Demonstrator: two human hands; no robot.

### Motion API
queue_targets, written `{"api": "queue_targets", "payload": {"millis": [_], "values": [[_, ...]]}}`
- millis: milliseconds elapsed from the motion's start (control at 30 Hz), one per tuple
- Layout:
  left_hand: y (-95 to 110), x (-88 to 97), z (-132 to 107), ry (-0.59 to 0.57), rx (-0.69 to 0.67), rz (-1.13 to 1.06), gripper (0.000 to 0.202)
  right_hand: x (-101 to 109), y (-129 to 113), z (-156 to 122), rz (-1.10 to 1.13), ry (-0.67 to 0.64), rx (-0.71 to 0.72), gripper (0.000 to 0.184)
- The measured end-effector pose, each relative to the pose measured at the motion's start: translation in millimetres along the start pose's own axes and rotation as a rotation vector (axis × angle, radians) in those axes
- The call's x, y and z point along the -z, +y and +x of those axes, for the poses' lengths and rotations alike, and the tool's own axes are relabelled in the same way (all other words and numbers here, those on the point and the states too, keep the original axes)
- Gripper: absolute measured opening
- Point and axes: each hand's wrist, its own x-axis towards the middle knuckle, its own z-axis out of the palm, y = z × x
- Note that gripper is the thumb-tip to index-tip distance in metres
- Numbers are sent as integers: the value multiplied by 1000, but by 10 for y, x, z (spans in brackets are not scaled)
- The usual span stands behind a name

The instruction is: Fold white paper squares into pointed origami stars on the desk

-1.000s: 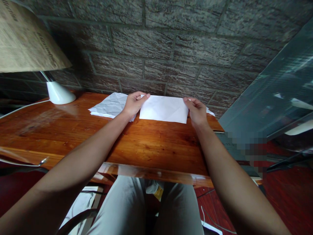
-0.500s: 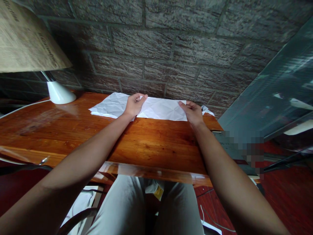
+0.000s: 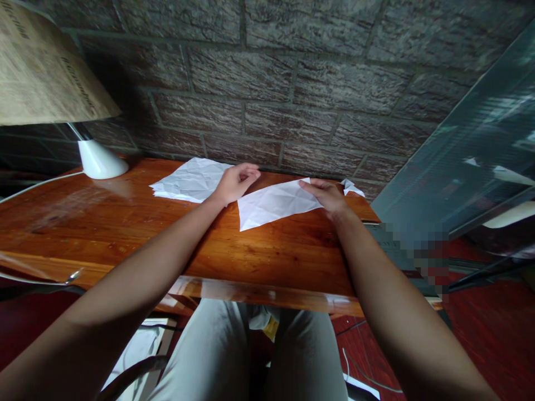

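Note:
A folded white sheet of paper, marked with creases, slants over the wooden desk. My right hand pinches its right end between thumb and fingers. The sheet's left end tilts down toward me and is free. My left hand is just off that end, its fingers bent and apart from the thumb, with nothing in them. Beside my left hand lies a stack of creased white paper, partly covered by the hand. A small folded paper piece sits to the right of my right hand.
A lamp with a white base and printed shade stands at the left. The stone-patterned wall runs behind the desk. A glass-like panel rises at the right, and a cable crosses the desk's left side.
My left hand has let go of the folded paper. The sheet has swung, its left end now lower and nearer to me, while my right hand keeps the right end.

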Motion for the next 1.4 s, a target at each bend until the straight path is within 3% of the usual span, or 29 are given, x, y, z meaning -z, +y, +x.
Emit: {"api": "queue_targets", "payload": {"millis": [100,233,300,433,600,867,1100,1233,1400], "values": [[101,-105,-75,-219,-20,37,35,-76,-42,-57,-39,-70,-24,47],[162,-232,-134,-357,1,72,35,-135,-68,-82,-21,-102,-38,44],[166,-236,-134,-339,-4,91,38,-132,-58,-71,25,-132,-71,46],[172,-191,-103,-156,-67,171,35,-109,-16,-38,3,-218,-171,47],[186,-201,-78,-91,-34,104,37,-93,13,-6,-58,-90,-90,47],[202,-212,-95,-247,220,-103,54,-63,40,57,44,70,16,48],[133,-136,-107,-459,315,-114,49,105,64,141,157,306,35,40],[130,-149,-116,-461,358,-174,55,78,68,112,175,194,-26,35],[172,-282,-187,-457,410,-318,59,-122,64,24,142,22,-54,41]]}}
